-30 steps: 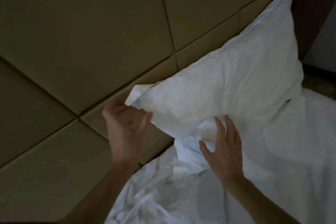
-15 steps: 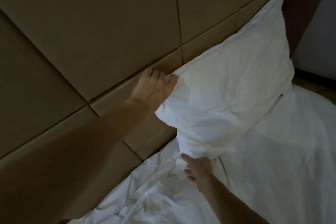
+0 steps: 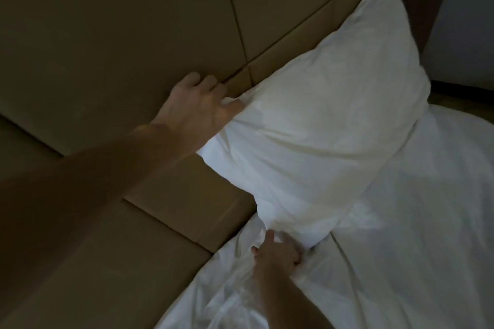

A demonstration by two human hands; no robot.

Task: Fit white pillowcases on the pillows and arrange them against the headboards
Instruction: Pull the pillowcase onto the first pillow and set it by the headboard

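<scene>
Leaning pillow [image 3: 320,120] upright against headboard [image 3: 107,35], on bed sheet [image 3: 414,248]. Left hand [image 3: 197,107] is pinching upper corner, right hand [image 3: 278,251] is gripping lower corner. Likely handling soft, light, floppy; corners are offering surest hold.

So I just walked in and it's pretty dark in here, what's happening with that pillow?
A person is setting a white pillow upright against the padded headboard. Their left hand grips the pillow's upper left corner, right beside the headboard. Their right hand clutches the fabric at the lower corner, where the pillow meets the rumpled bed sheet. The pillow looks already cased.
</scene>
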